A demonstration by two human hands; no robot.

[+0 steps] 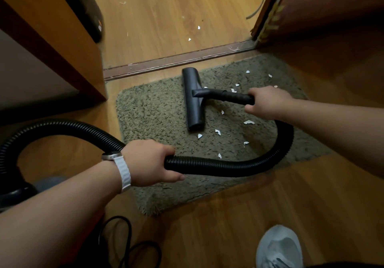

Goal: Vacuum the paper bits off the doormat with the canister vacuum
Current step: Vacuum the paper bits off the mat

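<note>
A shaggy olive doormat (153, 111) lies on the wooden floor before a threshold. Several white paper bits (249, 122) are scattered over its right half. The black floor nozzle (192, 99) of the vacuum rests on the mat's middle, its long side running away from me. My right hand (268, 103) grips the short black wand (232, 96) behind the nozzle. My left hand (149, 161) grips the ribbed black hose (207, 167), which loops right under my right arm and left towards the canister (18, 193) at the left edge.
A wooden cabinet (52, 45) stands at the left and an open door (311, 7) at the upper right. More paper scraps (194, 32) lie on the floor beyond the threshold strip (176, 61). A black cable (124, 245) coils near me, beside my grey shoe (279, 247).
</note>
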